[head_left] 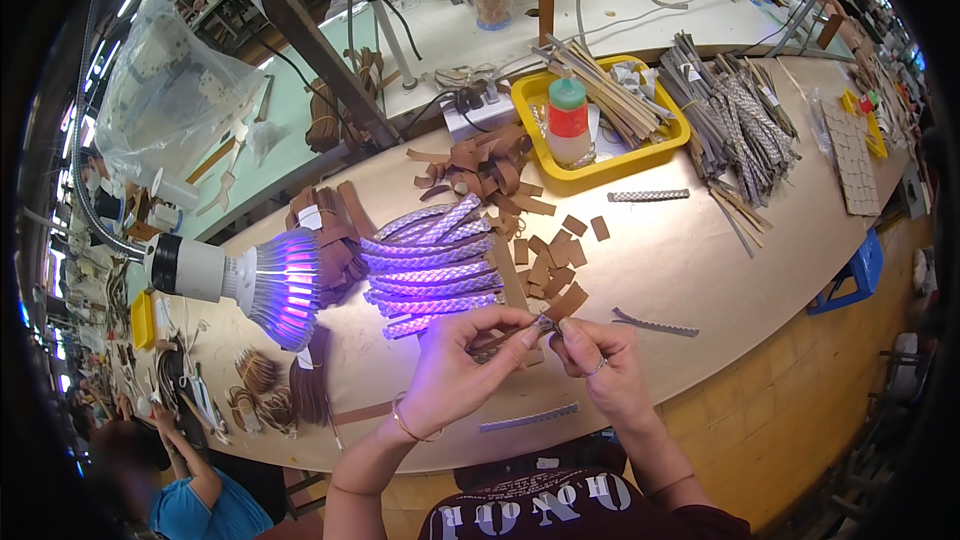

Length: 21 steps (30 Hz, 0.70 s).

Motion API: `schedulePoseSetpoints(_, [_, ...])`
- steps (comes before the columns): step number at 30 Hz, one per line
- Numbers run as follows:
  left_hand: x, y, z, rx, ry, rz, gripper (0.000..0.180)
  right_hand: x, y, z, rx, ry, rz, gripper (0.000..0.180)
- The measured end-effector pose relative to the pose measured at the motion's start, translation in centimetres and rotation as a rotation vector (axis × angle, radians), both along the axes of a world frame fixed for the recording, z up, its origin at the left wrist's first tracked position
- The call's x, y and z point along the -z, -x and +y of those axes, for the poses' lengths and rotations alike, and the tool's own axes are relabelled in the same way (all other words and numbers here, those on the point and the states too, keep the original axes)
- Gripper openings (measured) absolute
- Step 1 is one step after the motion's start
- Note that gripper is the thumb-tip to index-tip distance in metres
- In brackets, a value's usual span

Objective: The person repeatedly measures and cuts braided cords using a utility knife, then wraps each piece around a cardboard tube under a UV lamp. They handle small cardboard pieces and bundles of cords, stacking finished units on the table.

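My left hand (468,358) is closed in a pinch on a narrow braided strap (543,324), most of which its fingers hide. At the strap's end, my right hand (606,368) meets it with thumb and fingers pressed together. A brown leather piece (567,302) sticks up just beyond the right fingertips; whether they grip it I cannot tell. Small brown leather tabs (540,270) lie scattered past my hands. Left of them, a stack of grey braided straps (435,275) glows purple under the lamp (285,285). Single braided strips (655,324) rest to the right and a strip (528,418) nearer me.
A yellow tray (600,176) at the back holds a green-capped bottle (567,125) and pale strips. Braided bundles (740,120) lie to its right. Brown leather strips (480,165) and rolled bundles (258,372) sit leftward. Another person (205,495) works at lower left.
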<state>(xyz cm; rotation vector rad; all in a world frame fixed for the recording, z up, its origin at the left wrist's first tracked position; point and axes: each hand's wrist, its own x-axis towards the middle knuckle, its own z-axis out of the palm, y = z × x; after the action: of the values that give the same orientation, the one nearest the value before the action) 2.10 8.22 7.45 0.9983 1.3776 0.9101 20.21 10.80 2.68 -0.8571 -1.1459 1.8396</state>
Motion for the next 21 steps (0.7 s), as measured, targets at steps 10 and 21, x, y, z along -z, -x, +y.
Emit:
schedulePoseSetpoints(10, [-0.06, -0.38, 0.61, 0.013, 0.029, 0.001, 0.018, 0.19, 0.34, -0.22, 0.044, 0.085, 0.014, 0.037])
schedulePoseSetpoints(21, [0.22, -0.59, 0.48, 0.044, 0.059, 0.022, 0.015, 1.00, 0.46, 0.22, 0.062, 0.191, 0.102, 0.035])
